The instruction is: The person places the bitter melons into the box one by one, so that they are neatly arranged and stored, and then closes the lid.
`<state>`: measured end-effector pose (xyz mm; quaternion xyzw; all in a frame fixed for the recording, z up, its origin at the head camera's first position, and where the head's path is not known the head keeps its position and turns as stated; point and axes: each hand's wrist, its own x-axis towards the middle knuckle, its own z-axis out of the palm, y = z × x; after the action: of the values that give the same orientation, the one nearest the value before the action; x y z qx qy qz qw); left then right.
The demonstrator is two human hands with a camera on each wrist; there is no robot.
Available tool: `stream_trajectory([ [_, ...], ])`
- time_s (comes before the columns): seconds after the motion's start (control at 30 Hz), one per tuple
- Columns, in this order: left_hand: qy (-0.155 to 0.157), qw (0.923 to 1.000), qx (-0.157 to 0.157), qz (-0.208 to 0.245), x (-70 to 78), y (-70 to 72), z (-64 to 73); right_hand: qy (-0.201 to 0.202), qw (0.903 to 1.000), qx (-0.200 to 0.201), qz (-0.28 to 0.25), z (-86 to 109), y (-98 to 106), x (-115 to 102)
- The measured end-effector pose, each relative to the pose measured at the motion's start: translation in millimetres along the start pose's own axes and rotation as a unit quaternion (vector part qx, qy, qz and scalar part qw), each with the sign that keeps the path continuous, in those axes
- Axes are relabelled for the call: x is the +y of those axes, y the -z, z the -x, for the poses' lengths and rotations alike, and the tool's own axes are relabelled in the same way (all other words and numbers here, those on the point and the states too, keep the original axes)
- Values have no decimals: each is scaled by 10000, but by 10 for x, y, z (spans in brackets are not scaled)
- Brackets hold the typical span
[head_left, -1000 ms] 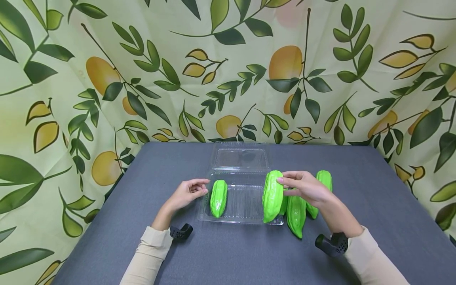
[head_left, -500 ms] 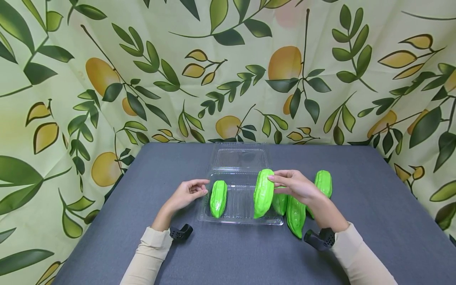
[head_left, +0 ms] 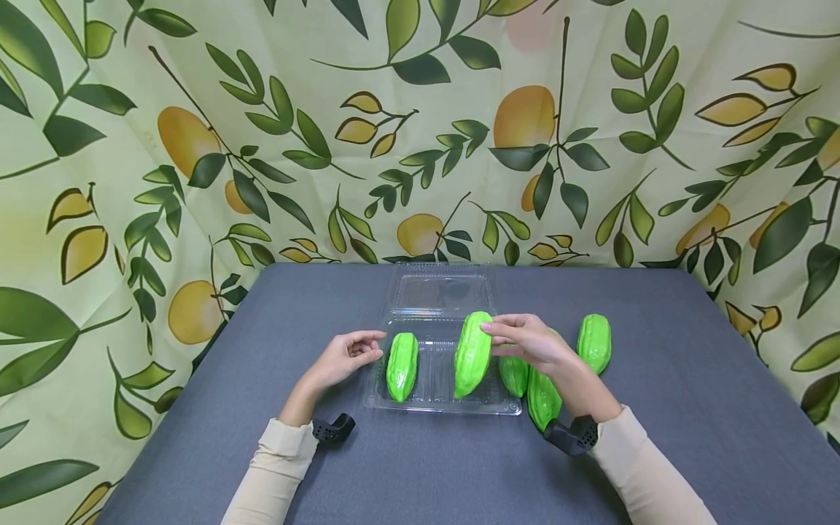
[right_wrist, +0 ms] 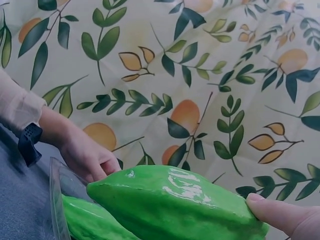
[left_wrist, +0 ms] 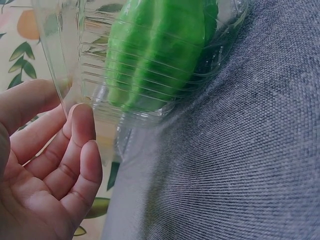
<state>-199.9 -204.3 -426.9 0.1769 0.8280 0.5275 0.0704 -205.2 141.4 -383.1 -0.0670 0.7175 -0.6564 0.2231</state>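
My right hand (head_left: 528, 339) pinches the upper end of a ridged, bright green bitter melon (head_left: 472, 355) between thumb and fingers. The melon hangs tilted over the middle of a clear plastic clamshell container (head_left: 442, 407). Another bitter melon (head_left: 402, 367) lies lengthwise in the container's left part, seen through its ribbed wall in the left wrist view. At the left rim is my left hand (head_left: 348, 359), its fingertips gripping the plastic edge. In the right wrist view, the held melon's pointed tip faces the left hand.
The container's lid (head_left: 442, 292) lies folded back. One bitter melon (head_left: 514, 375) overlaps the container's right side in the head view, with a second melon (head_left: 543, 399) beside it and a third melon (head_left: 594, 344) farther right. A patterned cloth (head_left: 420, 131) hangs behind the grey table (head_left: 420, 474).
My right hand has moved left with the bitter melon, from the container's right edge to over its middle. More of the melons at the right now shows. The left hand stays at the rim.
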Motion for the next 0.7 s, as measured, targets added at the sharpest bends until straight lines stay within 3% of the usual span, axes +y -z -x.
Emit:
stream_trajectory([
  [0.33,16,10000,-8,-8,-5,0,-2,-71,9997,102,-224,-119,-95,34],
  [0.7,36,10000,-26,-43,-5,-2,-4,-174,9995,239,-109,-249,-213,90],
])
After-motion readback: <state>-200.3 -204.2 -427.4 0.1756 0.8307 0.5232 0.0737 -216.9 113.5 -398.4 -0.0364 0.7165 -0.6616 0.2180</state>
